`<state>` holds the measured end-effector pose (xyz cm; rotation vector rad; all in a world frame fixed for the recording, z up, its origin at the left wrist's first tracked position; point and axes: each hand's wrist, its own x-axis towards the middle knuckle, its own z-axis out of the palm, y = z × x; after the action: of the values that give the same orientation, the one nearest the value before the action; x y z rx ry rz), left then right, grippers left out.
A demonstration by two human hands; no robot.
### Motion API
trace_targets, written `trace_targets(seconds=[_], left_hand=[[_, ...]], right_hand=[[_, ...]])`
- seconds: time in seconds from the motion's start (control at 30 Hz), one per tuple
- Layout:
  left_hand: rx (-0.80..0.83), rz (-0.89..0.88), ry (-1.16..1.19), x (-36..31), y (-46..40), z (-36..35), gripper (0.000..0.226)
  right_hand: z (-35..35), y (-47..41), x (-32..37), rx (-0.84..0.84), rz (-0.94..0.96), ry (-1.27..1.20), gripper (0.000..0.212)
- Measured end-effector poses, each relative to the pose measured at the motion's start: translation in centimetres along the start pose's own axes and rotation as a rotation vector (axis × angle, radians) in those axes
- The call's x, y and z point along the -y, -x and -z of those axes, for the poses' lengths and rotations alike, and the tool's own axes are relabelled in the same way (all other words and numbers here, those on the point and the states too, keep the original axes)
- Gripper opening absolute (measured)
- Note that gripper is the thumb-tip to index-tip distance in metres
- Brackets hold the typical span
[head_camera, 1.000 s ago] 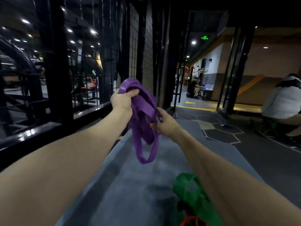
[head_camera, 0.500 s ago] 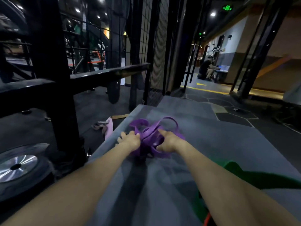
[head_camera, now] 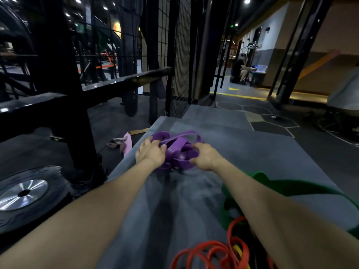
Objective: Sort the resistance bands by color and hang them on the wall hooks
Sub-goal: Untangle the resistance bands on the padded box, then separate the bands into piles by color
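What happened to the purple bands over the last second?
The purple bands came down: a second ago both hands held them up in the air, and now they lie bunched on the grey mat, with the left hand and right hand still on them. The green band stayed on the mat.

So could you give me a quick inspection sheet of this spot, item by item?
Surface: grey mat on a dark gym floor.
Job's things: purple bands bunched on the mat; green band, orange bands and a yellow band lie nearer.
Clutter: pink strap, weight plate.
Grips: left hand and right hand on the purple bands.
Cables: nothing seen.
Surroundings: black rack, mesh panel, crouching person; wall hooks not seen.
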<state>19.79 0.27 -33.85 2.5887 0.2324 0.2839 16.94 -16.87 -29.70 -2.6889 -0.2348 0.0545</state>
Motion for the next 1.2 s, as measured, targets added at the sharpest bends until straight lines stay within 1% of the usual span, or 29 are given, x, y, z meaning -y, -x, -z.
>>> trace_targets(seconds=[0.13, 0.2, 0.27, 0.33, 0.43, 0.47, 0.57, 0.67, 0.73, 0.77, 0.83, 0.87, 0.9, 0.93, 0.97, 1.03, 1.1, 1.13, 1.2], left_hand=[[0.050, -0.108, 0.140, -2.4, 3.5, 1.8, 0.038], [0.064, -0.113, 0.211, -3.6, 6.4, 2.9, 0.037], [0.094, -0.127, 0.273, -4.8, 9.9, 3.9, 0.035], [0.131, -0.155, 0.319, -5.6, 13.8, 4.3, 0.035], [0.193, -0.199, 0.337, -6.3, 19.5, 3.9, 0.034], [0.217, -0.201, 0.350, -6.4, 21.3, 3.8, 0.032], [0.262, -0.220, 0.346, -6.3, 25.9, 3.0, 0.029], [0.301, -0.283, 0.274, -5.7, 29.5, 2.4, 0.032], [0.380, -0.339, 0.296, -5.3, 31.0, 2.2, 0.038], [0.431, -0.369, 0.330, -5.0, 31.7, 2.1, 0.044], [0.515, -0.401, 0.315, -4.5, 33.0, 2.0, 0.069], [0.529, -0.405, 0.243, -4.2, 33.6, 1.6, 0.083], [0.507, -0.434, 0.141, -3.8, 34.1, 1.1, 0.091], [0.470, -0.477, 0.020, -3.5, 34.4, 0.7, 0.093], [0.434, -0.517, -0.080, -3.4, 34.5, 0.2, 0.087], [0.384, -0.563, -0.121, -3.6, 34.1, -0.4, 0.065], [0.336, -0.611, -0.098, -3.9, 33.2, -0.1, 0.039], [0.295, -0.640, -0.060, -3.9, 32.7, 0.2, 0.030], [0.223, -0.659, 0.080, -3.4, 31.6, 1.1, 0.019]], right_hand=[[2.0, 4.7, -0.2, -0.104, -0.014, -0.057, 0.036], [3.2, 7.8, -0.1, -0.154, -0.017, -0.075, 0.029], [4.0, 11.1, 0.0, -0.182, -0.003, -0.065, 0.010], [4.3, 14.4, -0.2, -0.207, -0.011, -0.065, 0.009], [4.3, 19.4, -0.7, -0.241, -0.027, -0.112, 0.022], [4.1, 21.0, -0.9, -0.243, -0.022, -0.114, 0.023], [2.9, 25.2, -1.3, -0.245, -0.029, -0.124, 0.022], [1.4, 28.1, -1.7, -0.247, -0.012, -0.120, 0.020], [0.2, 29.5, -2.1, -0.239, -0.007, -0.114, 0.020], [-0.5, 30.0, -2.4, -0.241, -0.007, -0.128, 0.021], [-1.8, 31.0, -3.2, -0.259, -0.015, -0.189, 0.023], [-2.3, 31.3, -3.5, -0.267, -0.018, -0.218, 0.023], [-2.6, 31.4, -3.7, -0.267, -0.012, -0.238, 0.022], [-2.7, 31.2, -3.8, -0.261, 0.002, -0.243, 0.022], [-2.6, 30.9, -4.0, -0.259, 0.020, -0.239, 0.022], [-2.2, 30.1, -4.1, -0.252, 0.053, -0.220, 0.023], [-2.0, 29.6, -4.1, -0.234, 0.100, -0.185, 0.019], [-2.0, 29.4, -4.1, -0.220, 0.125, -0.145, 0.018], [-2.1, 29.4, -4.3, -0.200, 0.145, -0.068, 0.030]])
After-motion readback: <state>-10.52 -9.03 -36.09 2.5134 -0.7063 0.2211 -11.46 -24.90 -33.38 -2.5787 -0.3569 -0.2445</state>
